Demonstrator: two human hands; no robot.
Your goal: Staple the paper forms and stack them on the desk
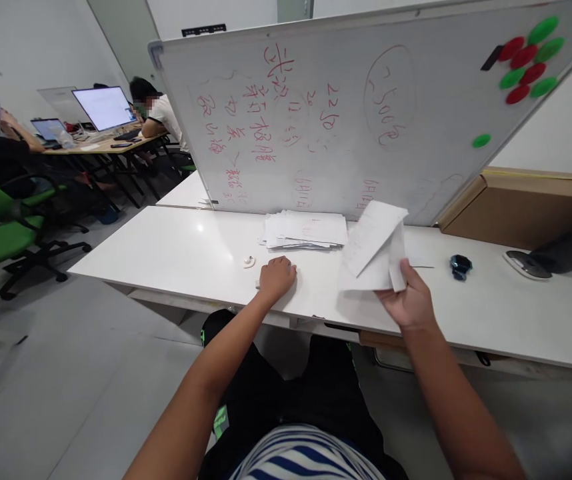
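Right of centre in the frame, the right hand [409,300] pinches a folded sheet of paper [375,247] by its lower right corner, its long axis tilting up toward the upper right. The left hand [276,277] rests as a loose fist on the white table [176,247] at centre, nearer the paper stack [306,230] lying flat just above it. A whiteboard [336,100] leans behind. Co-workers sit at desks in the upper left.
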